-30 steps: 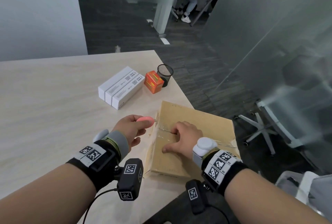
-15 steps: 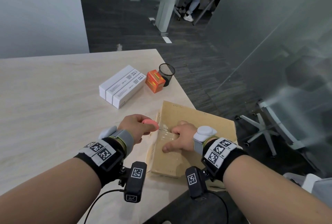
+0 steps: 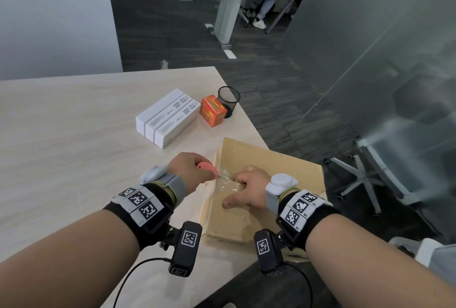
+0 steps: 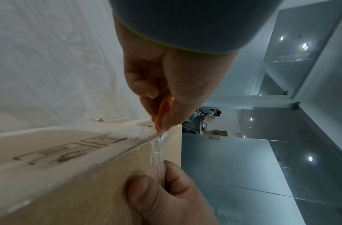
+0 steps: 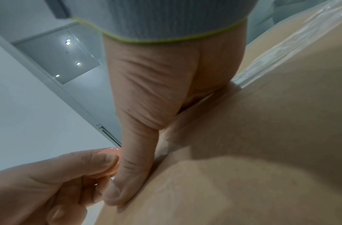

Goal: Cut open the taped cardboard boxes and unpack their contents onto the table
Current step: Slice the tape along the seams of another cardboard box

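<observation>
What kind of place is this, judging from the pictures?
Most likely an office. Glass partition walls enclose the room, a wheeled office chair stands beside the wooden table, and a mesh pen cup sits on it.

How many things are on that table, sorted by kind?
White boxes: 3
Orange box: 1
Black mesh cup: 1
Cardboard box: 1
Pink cutter, held in the left hand at the box's tape: 1
Total: 7
</observation>
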A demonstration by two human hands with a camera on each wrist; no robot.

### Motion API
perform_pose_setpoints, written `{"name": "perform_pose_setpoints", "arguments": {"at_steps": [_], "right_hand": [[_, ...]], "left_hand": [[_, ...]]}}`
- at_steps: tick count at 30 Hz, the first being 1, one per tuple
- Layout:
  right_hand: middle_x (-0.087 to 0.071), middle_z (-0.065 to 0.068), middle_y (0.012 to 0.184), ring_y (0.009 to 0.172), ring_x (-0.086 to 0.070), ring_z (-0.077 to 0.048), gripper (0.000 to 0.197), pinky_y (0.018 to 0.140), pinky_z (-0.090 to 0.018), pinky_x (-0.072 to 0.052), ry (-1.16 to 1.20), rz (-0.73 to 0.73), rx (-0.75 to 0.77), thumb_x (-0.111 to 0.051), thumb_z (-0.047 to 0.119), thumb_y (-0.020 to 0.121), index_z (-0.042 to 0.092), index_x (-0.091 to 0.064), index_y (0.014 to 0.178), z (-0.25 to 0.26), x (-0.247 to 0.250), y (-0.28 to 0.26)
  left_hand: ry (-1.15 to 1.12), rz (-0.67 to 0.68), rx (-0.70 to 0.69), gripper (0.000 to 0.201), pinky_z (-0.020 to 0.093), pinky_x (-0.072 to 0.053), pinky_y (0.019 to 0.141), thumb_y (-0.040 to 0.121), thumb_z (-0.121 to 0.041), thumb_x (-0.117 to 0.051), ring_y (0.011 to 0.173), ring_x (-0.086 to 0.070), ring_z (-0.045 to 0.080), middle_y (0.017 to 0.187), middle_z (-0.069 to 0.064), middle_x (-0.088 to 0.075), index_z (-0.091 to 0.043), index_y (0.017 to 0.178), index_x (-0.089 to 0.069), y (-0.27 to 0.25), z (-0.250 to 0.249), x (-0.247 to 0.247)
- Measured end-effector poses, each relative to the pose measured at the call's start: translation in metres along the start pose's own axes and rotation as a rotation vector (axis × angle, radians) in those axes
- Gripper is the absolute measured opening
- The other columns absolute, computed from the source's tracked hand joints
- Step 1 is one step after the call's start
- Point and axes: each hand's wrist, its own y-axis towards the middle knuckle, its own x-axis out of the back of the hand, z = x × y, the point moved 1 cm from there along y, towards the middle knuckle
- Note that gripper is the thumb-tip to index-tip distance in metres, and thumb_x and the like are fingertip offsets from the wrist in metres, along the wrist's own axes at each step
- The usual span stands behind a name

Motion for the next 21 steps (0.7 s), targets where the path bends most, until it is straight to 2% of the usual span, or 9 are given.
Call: {"name": "perform_pose_setpoints", "arguments": {"at_steps": [3,5,7,9,12,15,17,21], "right_hand": [[-0.046,0.005,0.095,0.087,-0.054,-0.02,0.069,0.084,-0.042,-0.051,0.009,-0.006,0.009,-0.066,0.087,0.04,0.024,-0.05,0.062,-0.001,0.0,0.0],[-0.047,0.005,0.096,0.087,-0.054,-0.02,0.069,0.084,-0.041,-0.051,0.019,-0.006,0.014,-0.067,0.087,0.041,0.024,-0.051,0.063,-0.001,-0.001,-0.001],[-0.047,0.005,0.096,0.087,-0.054,-0.019,0.069,0.083,-0.041,-0.051,0.024,-0.012,0.016,-0.067,0.087,0.041,0.024,-0.053,0.065,-0.002,-0.002,-0.001],[-0.047,0.006,0.095,0.085,-0.054,-0.018,0.07,0.082,-0.042,-0.051,0.027,-0.02,0.013,-0.068,0.087,0.041,0.023,-0.052,0.065,-0.003,-0.002,0.001],[-0.046,0.007,0.094,0.084,-0.054,-0.018,0.07,0.082,-0.042,-0.051,0.033,-0.014,0.001,-0.07,0.086,0.042,0.022,-0.053,0.066,-0.004,-0.003,0.002],[-0.045,0.008,0.093,0.083,-0.053,-0.018,0.067,0.081,-0.042,-0.051,0.029,-0.005,-0.009,-0.071,0.085,0.044,0.024,-0.051,0.064,-0.002,-0.001,0.0],[-0.043,0.009,0.091,0.081,-0.051,-0.017,0.064,0.08,-0.041,-0.05,0.034,-0.005,-0.011,-0.072,0.084,0.045,0.026,-0.048,0.06,-0.001,0.0,-0.001],[-0.04,0.011,0.09,0.082,-0.047,-0.015,0.057,0.076,-0.035,-0.045,0.057,0.008,-0.017,-0.075,0.08,0.048,0.035,-0.042,0.059,0.0,0.001,-0.004]], "left_hand": [[-0.034,0.035,0.025,0.016,0.024,-0.052,0.054,0.077,-0.034,-0.083,0.065,-0.065,0.019,0.082,0.0,-0.075,-0.03,0.09,-0.075,0.001,-0.002,0.001],[-0.067,0.061,0.052,0.018,0.027,-0.056,0.061,0.072,-0.034,-0.086,0.08,-0.073,0.023,0.081,0.001,-0.077,-0.028,0.087,-0.078,0.002,0.002,0.003],[-0.114,0.074,0.081,0.02,0.028,-0.057,0.063,0.069,-0.033,-0.088,0.087,-0.075,0.018,0.081,-0.001,-0.078,-0.026,0.085,-0.079,0.001,0.009,0.005],[-0.159,0.084,0.098,0.02,0.025,-0.054,0.06,0.07,-0.032,-0.089,0.085,-0.074,0.012,0.082,-0.002,-0.078,-0.025,0.087,-0.079,0.0,0.015,0.004],[-0.209,0.093,0.098,0.021,0.022,-0.051,0.058,0.074,-0.031,-0.087,0.079,-0.072,0.009,0.082,-0.002,-0.076,-0.023,0.09,-0.078,-0.002,0.017,-0.002],[-0.254,0.114,0.12,0.019,0.022,-0.048,0.055,0.074,-0.028,-0.087,0.07,-0.065,0.013,0.071,0.0,-0.071,-0.018,0.089,-0.079,-0.002,0.017,-0.002],[-0.29,0.179,0.146,0.02,0.023,-0.045,0.054,0.07,-0.025,-0.088,0.068,-0.056,0.018,0.065,0.002,-0.065,-0.014,0.085,-0.081,-0.002,0.022,0.001],[-0.295,0.277,0.174,0.017,0.023,-0.04,0.053,0.07,-0.018,-0.085,0.071,-0.05,0.019,0.068,0.005,-0.059,-0.012,0.085,-0.081,-0.011,0.033,-0.005]]}}
